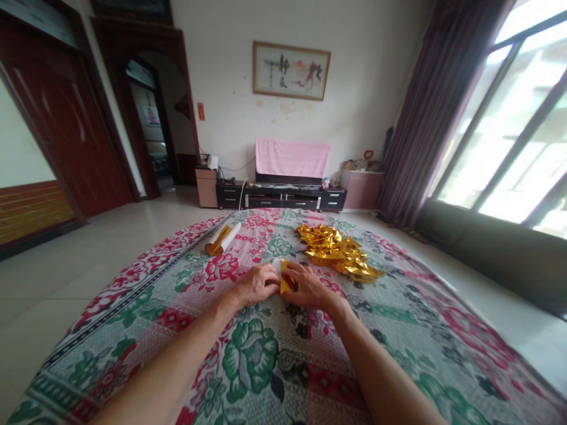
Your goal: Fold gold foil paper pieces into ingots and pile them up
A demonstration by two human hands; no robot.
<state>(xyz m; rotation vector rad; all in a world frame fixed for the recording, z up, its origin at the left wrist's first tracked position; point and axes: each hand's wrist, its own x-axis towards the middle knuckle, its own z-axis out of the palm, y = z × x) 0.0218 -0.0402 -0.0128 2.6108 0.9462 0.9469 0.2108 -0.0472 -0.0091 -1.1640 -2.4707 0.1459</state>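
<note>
Both hands meet over the middle of a flower-patterned cloth (252, 354). Between them is a piece of gold foil paper (284, 282), with a bit of its white side showing by the left fingers. My right hand (305, 285) is closed on the gold piece, thumb and fingers curved around it. My left hand (257, 284) is closed too, its fingertips pinched at the paper's left edge. Beyond the right hand lies a pile of folded gold foil pieces (336, 251). A loosely rolled stack of gold and white foil paper (224, 238) rests beyond the left hand.
The cloth covers a rounded table. Past its far edge stands a low black cabinet (283, 198) with a pink towel (292, 156) draped over a screen. A dark curtain (429, 112) and a window are on the right, a red-brown door (66, 112) on the left.
</note>
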